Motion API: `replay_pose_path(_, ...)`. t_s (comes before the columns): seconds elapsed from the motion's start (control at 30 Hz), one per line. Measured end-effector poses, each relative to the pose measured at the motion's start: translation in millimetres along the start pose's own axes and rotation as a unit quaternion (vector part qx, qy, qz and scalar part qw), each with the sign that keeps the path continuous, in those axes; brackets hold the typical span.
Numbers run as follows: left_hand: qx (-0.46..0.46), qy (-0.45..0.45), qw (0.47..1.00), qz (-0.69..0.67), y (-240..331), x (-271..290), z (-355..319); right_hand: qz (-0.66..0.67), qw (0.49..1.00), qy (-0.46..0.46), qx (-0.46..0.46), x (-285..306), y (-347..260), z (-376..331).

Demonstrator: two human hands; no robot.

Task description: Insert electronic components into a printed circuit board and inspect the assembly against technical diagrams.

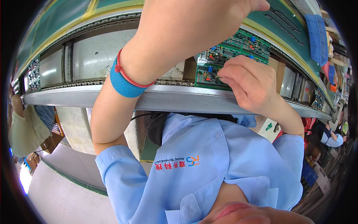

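A green circuit board point(257, 46), full of small coloured components, rests across the conveyor rails in front of me. My right hand point(251, 80) is over its near part, with thumb and fingers pinched together at the board's surface; whatever they hold, if anything, is too small to make out. My left hand point(209, 16) reaches forward across the conveyor, beyond the board's far left part. A wristband and a red cord circle that wrist. The picture's top edge cuts off most of its fingers, and only one fingertip shows.
Thin dark strips point(285, 24) lie on the green mat beyond the conveyor, beside a blue bin point(316, 39). A metal rail point(74, 98) runs along the near side. More boards point(33, 74) sit farther left on the line. Other people point(28, 128) are at both sides.
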State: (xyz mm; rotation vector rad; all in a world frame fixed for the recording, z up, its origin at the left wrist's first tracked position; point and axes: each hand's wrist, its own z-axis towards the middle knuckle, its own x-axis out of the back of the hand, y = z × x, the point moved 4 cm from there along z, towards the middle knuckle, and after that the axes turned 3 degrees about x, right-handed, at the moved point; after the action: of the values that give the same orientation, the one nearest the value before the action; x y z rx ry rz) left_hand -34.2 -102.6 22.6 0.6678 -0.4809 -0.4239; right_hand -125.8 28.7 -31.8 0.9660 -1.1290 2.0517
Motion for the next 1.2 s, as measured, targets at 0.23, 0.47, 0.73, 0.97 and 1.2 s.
replay_pose_path(0.23,0.02,-0.033,0.988,0.147,3,-1,-12,-0.022,0.999,-0.014,0.019,-9,-2,-1)
replay_pose_path(0.47,0.015,-0.039,0.988,0.147,-1,-4,-10,-0.1,0.994,-0.027,0.034,-13,-8,-1)
replay_pose_path(0.73,0.011,-0.049,0.986,0.156,-6,-6,-8,-0.172,0.98,-0.03,0.093,-17,-13,1)
replay_pose_path(0.97,0.005,-0.056,0.986,0.16,-10,-4,-8,-0.219,0.966,-0.063,0.125,-15,-21,1)
replay_pose_path(1.2,-0.009,-0.038,0.987,0.157,-11,1,-9,-0.109,0.987,-0.05,0.11,-5,-39,-10)
